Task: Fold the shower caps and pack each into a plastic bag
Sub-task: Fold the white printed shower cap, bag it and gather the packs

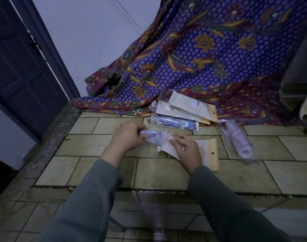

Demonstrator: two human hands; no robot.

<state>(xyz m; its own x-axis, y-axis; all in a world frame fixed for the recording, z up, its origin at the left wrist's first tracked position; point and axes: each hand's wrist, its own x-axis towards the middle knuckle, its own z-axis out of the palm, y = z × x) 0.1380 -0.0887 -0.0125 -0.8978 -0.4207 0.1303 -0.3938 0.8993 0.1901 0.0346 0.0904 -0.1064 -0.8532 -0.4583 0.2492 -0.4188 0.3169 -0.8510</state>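
Note:
A rolled lilac-patterned shower cap [155, 136] lies across the tiled floor between my hands. My left hand [127, 135] grips its left end. Its right end sits at the mouth of a clear plastic bag with a tan header strip [212, 154]. My right hand [186, 148] presses down on that bag and holds its open edge. To the right lies a pale purple rolled cap in a clear bag [238, 140]. Behind my hands a blue rolled cap in a bag [175, 122] rests beside a stack of flat bags [186, 108].
A purple and maroon floral cloth [201, 58] hangs down at the back and spreads onto the floor. A dark door [21, 72] stands at the left. Yellowish floor tiles [158, 172] lie under my arms, with a step edge nearer to me.

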